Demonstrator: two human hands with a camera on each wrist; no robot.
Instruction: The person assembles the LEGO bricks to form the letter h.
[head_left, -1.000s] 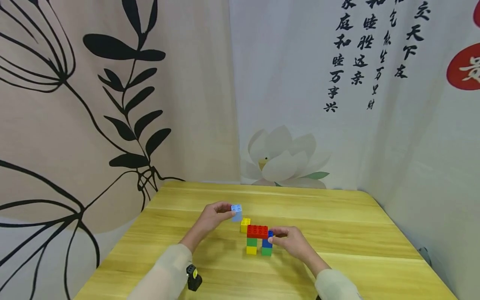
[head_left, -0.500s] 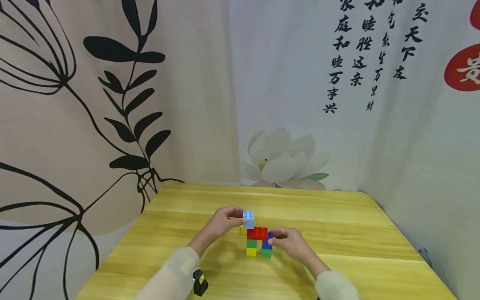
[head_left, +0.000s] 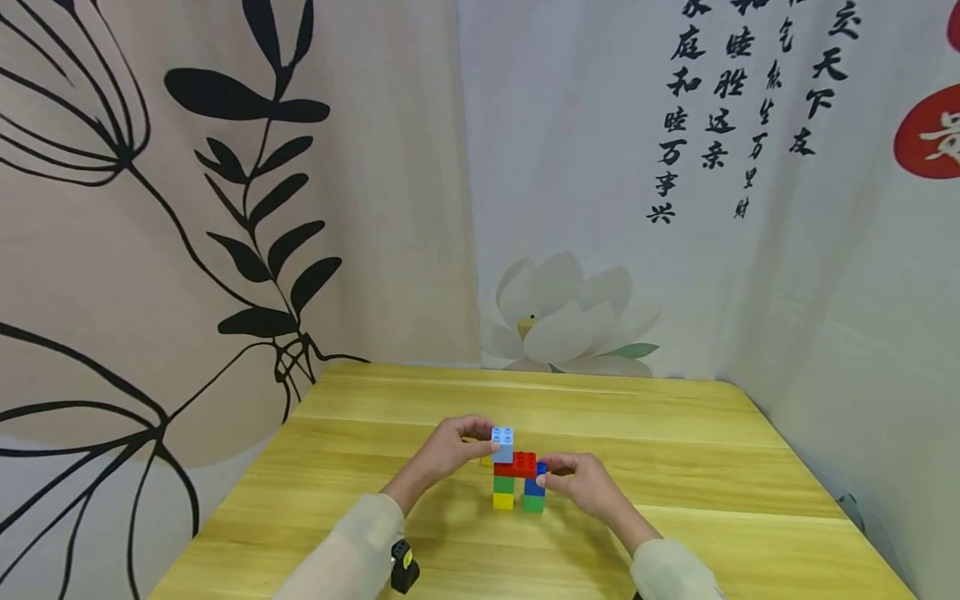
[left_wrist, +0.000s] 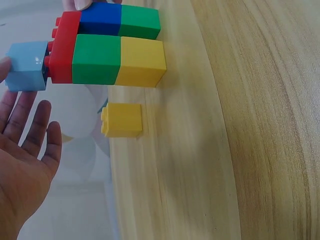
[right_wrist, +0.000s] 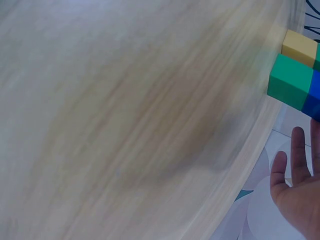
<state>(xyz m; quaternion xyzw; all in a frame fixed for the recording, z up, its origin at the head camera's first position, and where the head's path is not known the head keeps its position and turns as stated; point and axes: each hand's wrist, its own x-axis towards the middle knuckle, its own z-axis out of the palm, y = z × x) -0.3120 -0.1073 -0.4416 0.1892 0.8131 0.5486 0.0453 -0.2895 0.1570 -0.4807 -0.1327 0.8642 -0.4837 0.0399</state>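
My left hand [head_left: 455, 444] pinches a light blue toy building brick [head_left: 502, 446] between thumb and fingers, over the left end of a red brick [head_left: 523, 465]. In the left wrist view the light blue brick [left_wrist: 27, 66] sits right at the red brick's studs. Red bridges two pillars: a green brick [head_left: 504, 484] on a yellow brick [head_left: 503, 501], and a blue brick [head_left: 534, 486] on a second green brick [head_left: 533, 503]. My right hand [head_left: 585, 482] pinches the structure at its right end, thumb and fingertip at the blue; its other fingers are extended.
A separate yellow brick [left_wrist: 122, 120] stands on the wooden table [head_left: 675, 467] behind the structure, mostly hidden by the left hand and light blue brick in the head view. A printed curtain [head_left: 405, 208] hangs behind the table.
My left hand has moved right and slightly down, bringing the light blue brick from the structure's left to over the red brick's left end. The right hand stays in place.
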